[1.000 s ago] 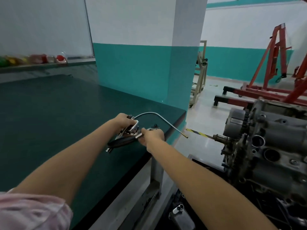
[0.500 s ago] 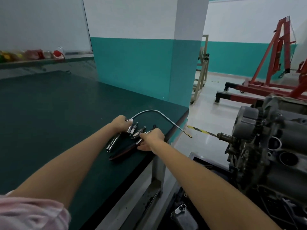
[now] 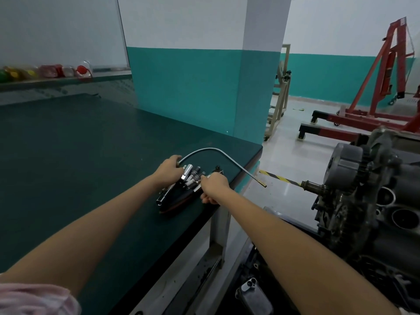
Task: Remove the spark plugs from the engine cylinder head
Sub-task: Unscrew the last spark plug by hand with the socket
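Several spark plugs (image 3: 192, 176) lie bunched on the dark green bench (image 3: 68, 167) near its right corner. Beside them are a chrome socket extension (image 3: 164, 194) and a dark red-and-black tool handle (image 3: 179, 203). My left hand (image 3: 169, 170) curls over the near end of a bent metal tube (image 3: 218, 151) that arcs out past the bench edge. My right hand (image 3: 213, 185) is curled at the right side of the pile, its fingertips pinching the plugs' ends. The engine cylinder head (image 3: 375, 201) stands to the right, apart from both hands, with open round bores showing.
A teal and white pillar (image 3: 250, 87) rises behind the bench corner. Red engine hoists (image 3: 375, 87) stand on the floor at the back right. Coloured bottles (image 3: 45, 71) line a ledge at the far left. A narrow floor gap separates bench and engine.
The bundle of tools and plugs that both hands held above the bench now lies on it. The plugs are spread out next to my left hand, and the handle rests flat.
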Demonstrator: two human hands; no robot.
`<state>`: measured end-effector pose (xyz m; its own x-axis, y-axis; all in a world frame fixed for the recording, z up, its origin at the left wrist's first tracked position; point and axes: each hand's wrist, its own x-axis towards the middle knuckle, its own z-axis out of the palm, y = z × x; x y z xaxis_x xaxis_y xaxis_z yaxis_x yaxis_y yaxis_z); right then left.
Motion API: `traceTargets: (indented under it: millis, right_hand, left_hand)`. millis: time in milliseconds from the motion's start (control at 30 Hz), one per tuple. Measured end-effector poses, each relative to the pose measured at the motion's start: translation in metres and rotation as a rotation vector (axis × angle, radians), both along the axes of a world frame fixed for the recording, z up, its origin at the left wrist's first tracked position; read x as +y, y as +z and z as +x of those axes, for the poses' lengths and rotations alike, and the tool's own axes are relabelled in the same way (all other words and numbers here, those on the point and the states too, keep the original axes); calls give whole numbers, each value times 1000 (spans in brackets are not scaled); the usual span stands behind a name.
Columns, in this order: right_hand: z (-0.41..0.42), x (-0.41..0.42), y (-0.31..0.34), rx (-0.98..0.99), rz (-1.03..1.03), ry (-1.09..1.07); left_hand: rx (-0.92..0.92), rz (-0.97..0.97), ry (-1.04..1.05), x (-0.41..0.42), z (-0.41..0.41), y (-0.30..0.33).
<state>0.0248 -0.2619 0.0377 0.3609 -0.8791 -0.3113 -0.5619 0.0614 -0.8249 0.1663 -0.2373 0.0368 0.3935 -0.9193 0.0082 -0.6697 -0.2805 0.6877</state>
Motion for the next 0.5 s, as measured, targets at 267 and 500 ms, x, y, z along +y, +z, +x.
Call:
traceTargets:
  millis: [267,500]
  right_hand:
    - [-4,-11,0,9,103,103]
    - [-5,-7,-7,-133,160,5]
  left_hand:
    - [-450,182,57,21,4,5]
    - [-549,296,91,21,-3,2]
